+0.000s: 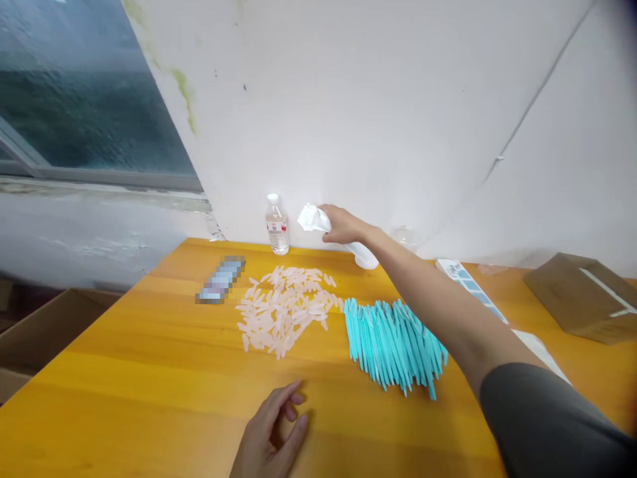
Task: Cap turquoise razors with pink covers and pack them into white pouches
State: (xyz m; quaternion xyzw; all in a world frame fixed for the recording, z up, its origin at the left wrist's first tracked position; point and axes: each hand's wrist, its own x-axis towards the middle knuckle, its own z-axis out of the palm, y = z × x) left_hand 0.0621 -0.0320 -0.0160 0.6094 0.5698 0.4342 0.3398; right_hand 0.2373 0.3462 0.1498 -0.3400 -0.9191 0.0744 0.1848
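Your right hand (344, 224) is up by the surface's (149, 372) far edge, fingers wrapped round a crumpled white piece (312, 218). White rounded item (365, 256) just below the wrist, at the far edge; can't tell if it's joined to that piece. Your left hand (271, 428) is toward the near edge, nothing in it, fingers loosely curled, thumb apart; can't tell if it touches the surface. Pale pink pieces (286, 309) lie scattered mid-surface; turquoise sticks (391, 342) sit bunched just beside them, toward the right edge. Bottle (277, 229) upright at the far edge, blurred-out flat item (220, 280) near the left edge, brown box (587, 295) toward the far right corner.
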